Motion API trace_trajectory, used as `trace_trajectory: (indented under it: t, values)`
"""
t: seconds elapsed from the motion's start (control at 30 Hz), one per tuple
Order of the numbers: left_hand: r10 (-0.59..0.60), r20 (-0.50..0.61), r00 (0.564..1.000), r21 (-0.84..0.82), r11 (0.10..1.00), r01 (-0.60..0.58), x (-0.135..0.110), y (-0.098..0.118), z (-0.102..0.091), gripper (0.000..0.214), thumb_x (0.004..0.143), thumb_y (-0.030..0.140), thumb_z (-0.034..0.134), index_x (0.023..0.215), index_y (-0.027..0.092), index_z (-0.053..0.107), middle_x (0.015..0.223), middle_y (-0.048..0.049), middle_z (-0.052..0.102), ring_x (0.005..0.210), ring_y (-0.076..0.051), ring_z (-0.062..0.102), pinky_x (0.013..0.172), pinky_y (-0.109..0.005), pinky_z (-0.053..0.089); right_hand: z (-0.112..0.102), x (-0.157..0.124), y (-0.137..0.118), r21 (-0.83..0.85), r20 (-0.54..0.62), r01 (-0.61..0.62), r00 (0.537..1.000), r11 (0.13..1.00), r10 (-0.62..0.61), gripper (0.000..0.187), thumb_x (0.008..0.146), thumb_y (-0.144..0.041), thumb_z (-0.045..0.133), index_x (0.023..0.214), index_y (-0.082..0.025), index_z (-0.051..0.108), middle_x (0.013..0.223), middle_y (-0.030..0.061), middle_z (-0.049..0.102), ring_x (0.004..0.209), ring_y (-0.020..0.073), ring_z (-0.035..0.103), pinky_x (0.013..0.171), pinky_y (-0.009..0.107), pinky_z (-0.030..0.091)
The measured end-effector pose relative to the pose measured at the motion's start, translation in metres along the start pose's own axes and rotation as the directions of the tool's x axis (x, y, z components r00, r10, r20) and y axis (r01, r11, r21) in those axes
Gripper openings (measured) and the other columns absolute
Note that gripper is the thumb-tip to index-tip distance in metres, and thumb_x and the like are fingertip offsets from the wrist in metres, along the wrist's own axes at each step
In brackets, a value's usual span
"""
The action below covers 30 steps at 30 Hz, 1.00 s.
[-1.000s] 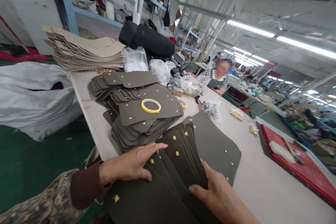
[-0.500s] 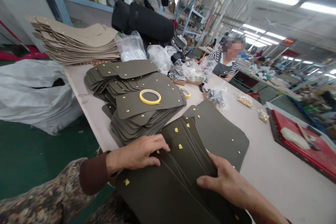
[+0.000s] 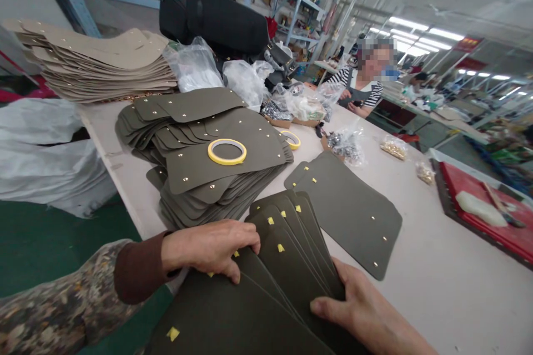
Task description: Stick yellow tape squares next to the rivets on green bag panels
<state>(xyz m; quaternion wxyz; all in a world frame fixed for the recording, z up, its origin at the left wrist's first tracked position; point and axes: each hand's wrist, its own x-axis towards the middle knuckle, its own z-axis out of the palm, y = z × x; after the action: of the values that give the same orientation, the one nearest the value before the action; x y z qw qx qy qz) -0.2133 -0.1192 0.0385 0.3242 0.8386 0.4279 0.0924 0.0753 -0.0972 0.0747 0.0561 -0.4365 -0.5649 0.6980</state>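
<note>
A fanned bunch of dark olive leather-like panels (image 3: 266,294) lies low in front of me, with small bits of yellow tape stuck on them. Curled over the left part of the bunch, my left hand (image 3: 212,247) grips a panel between thumb and fingers. My right hand (image 3: 353,299) is closed around the right edge, thumb on top and fingers partly hidden underneath. A single olive panel (image 3: 345,205) with yellow tape and metal studs lies flat beyond. To the left is a thick pile of studded olive panels (image 3: 258,150) topped by a yellow tape roll (image 3: 227,152).
Beige panels (image 3: 104,61) are heaped at the far left. Plastic bags (image 3: 245,83) and black rolls (image 3: 225,19) stand behind. A second tape roll (image 3: 291,139) lies near the pile. A red tray (image 3: 491,205) is at right; a person (image 3: 362,89) sits across the table.
My left hand has shifted left and slightly down with the front panels, and the bunch is fanned wider. My right hand keeps its hold. The camera view has shifted a little.
</note>
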Motion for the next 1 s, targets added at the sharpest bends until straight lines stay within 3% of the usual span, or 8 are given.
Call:
trace_trajectory:
  t: [0.2,0.4,0.5,0.57,0.7,0.8,0.9,1.0]
  values:
    - [0.008,0.02,1.0,0.074,0.997,-0.01,-0.001,0.004,0.003,0.04,0.065,0.026,0.085,0.091,0.021,0.056,0.096,0.0009,0.058,0.093,-0.019,0.054,0.075,-0.026,0.039,-0.003,0.0,0.0,0.001,-0.008,0.002,1.0,1.0,-0.002,0.038,0.074,-0.022,0.066,0.112,-0.017,0.062,0.093,0.0021,0.073,0.082,0.0215,0.068,0.076,0.032,0.055]
    - [-0.109,0.088,0.99,-0.01,0.994,0.111,-0.014,0.015,-0.001,0.04,0.065,0.019,0.084,0.095,0.023,0.058,0.093,0.0026,0.06,0.089,-0.018,0.056,0.07,-0.025,0.037,-0.003,0.003,0.003,0.026,0.012,0.009,1.0,1.0,-0.009,0.039,0.073,-0.022,0.066,0.112,-0.016,0.062,0.094,0.0023,0.072,0.084,0.0219,0.068,0.075,0.032,0.054]
    - [-0.034,0.126,0.991,-0.095,0.994,0.046,-0.021,0.024,-0.006,0.031,0.072,0.013,0.077,0.095,0.024,0.06,0.092,0.0039,0.064,0.088,-0.015,0.059,0.072,-0.023,0.039,-0.005,-0.002,-0.006,-0.013,0.012,0.031,0.999,0.999,-0.031,0.039,0.075,-0.023,0.064,0.114,-0.018,0.06,0.092,0.0015,0.072,0.082,0.0207,0.067,0.073,0.03,0.054]
    - [0.056,0.113,0.992,-0.108,0.993,-0.044,-0.024,0.032,-0.011,0.02,0.077,0.01,0.071,0.089,0.022,0.06,0.087,0.0035,0.063,0.084,-0.014,0.059,0.072,-0.022,0.039,-0.007,-0.011,-0.017,-0.179,-0.062,0.059,0.996,0.982,-0.071,0.036,0.077,-0.023,0.062,0.113,-0.02,0.06,0.089,0.0001,0.071,0.078,0.0192,0.066,0.068,0.027,0.053]
    - [0.179,0.013,0.984,-0.026,0.984,-0.178,-0.022,0.051,-0.028,0.026,0.078,-0.003,0.055,0.087,0.022,0.056,0.086,0.0023,0.059,0.081,-0.013,0.057,0.072,-0.022,0.038,-0.015,-0.035,-0.042,-0.686,-0.285,-0.052,0.937,0.725,-0.202,0.012,0.078,-0.028,0.061,0.089,-0.022,0.058,0.061,-0.0046,0.061,0.052,0.0138,0.055,0.049,0.022,0.038]
    - [0.281,-0.104,0.954,0.049,0.96,-0.277,-0.011,0.058,-0.036,0.03,0.078,-0.005,0.046,0.089,0.022,0.054,0.087,0.0009,0.058,0.082,-0.014,0.055,0.073,-0.023,0.038,-0.017,-0.049,-0.049,-0.835,-0.353,-0.15,0.884,0.53,-0.305,0.009,0.079,-0.026,0.059,0.087,-0.023,0.055,0.052,-0.0065,0.054,0.045,0.0123,0.049,0.047,0.023,0.03]
    - [0.358,-0.215,0.909,0.09,0.934,-0.347,0.008,0.054,-0.033,0.025,0.084,0.0,0.045,0.091,0.022,0.054,0.089,-0.0002,0.059,0.083,-0.014,0.055,0.073,-0.023,0.038,-0.012,-0.051,-0.04,-0.874,-0.316,-0.135,0.888,0.467,-0.334,0.017,0.078,-0.019,0.055,0.094,-0.024,0.055,0.064,-0.0036,0.061,0.053,0.0134,0.056,0.051,0.022,0.032]
    - [0.348,-0.245,0.905,0.107,0.937,-0.331,0.023,0.043,-0.025,0.017,0.089,0.005,0.048,0.089,0.021,0.055,0.089,-0.0005,0.058,0.082,-0.013,0.054,0.072,-0.022,0.039,-0.002,-0.048,-0.023,-0.867,-0.283,-0.14,0.928,0.478,-0.241,0.023,0.075,-0.014,0.052,0.096,-0.023,0.056,0.073,0.0004,0.067,0.063,0.0166,0.064,0.054,0.022,0.036]
